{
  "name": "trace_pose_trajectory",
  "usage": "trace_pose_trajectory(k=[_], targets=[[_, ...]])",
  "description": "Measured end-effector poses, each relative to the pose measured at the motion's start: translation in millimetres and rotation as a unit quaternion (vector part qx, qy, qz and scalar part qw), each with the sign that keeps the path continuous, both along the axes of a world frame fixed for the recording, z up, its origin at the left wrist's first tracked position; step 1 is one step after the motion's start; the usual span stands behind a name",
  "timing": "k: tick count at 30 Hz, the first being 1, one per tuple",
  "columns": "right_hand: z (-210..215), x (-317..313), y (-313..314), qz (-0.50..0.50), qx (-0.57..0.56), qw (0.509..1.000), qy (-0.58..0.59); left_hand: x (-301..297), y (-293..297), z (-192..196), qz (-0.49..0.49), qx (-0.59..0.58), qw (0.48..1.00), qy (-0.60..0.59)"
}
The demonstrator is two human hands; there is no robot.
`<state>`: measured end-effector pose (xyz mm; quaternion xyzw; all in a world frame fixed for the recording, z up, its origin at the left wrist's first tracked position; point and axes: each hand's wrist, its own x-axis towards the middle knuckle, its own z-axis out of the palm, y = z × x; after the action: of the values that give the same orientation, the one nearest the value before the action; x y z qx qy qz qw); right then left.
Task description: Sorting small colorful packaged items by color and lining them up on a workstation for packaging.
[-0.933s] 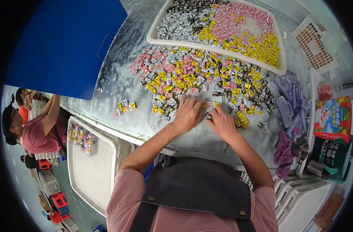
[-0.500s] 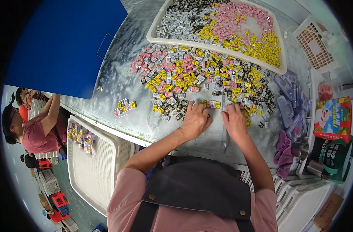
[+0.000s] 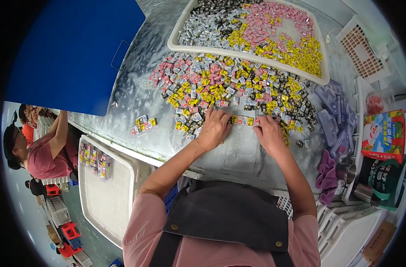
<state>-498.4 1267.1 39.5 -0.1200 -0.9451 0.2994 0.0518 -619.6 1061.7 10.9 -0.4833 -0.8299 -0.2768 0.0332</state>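
A short row of small boxy pieces (image 3: 243, 120), yellow, pink and white, lies on the table before me. My right hand (image 3: 270, 135) is at its right end, thumb and fingertips closed on a small pinkish block (image 3: 256, 122). My left hand (image 3: 213, 129) reaches into the near edge of the loose pile (image 3: 216, 82), left of the row. Its fingers are bent downward, and their tips are hidden among the pieces. A clear plastic tray (image 3: 244, 161) lies flat between my forearms. Further left sits a small filled clear pack (image 3: 144, 125).
A white tray (image 3: 252, 56) of pieces sorted by colour stands behind the pile. Clear plastic shells (image 3: 334, 115) and a purple cloth (image 3: 326, 176) lie right. A blue board (image 3: 69, 53) covers the far left. Below it, a white tray (image 3: 107, 200) holds filled packs; a co-worker (image 3: 47, 147) is beyond.
My left hand has moved left and away from me, off the row and onto the pile's edge. My right hand has shifted slightly, staying at the row's right end.
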Motion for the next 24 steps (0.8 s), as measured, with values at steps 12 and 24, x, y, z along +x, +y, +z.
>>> trace_pose_trajectory(k=[12, 24], targets=[[3, -21, 5, 0.057, -0.005, 0.998, -0.037, -19, 2, 13, -0.082, -0.011, 0.996, -0.043], [-1, -72, 12, 0.133, 0.144, 0.978, -0.070, -24, 3, 16, -0.092, -0.038, 0.992, -0.080]])
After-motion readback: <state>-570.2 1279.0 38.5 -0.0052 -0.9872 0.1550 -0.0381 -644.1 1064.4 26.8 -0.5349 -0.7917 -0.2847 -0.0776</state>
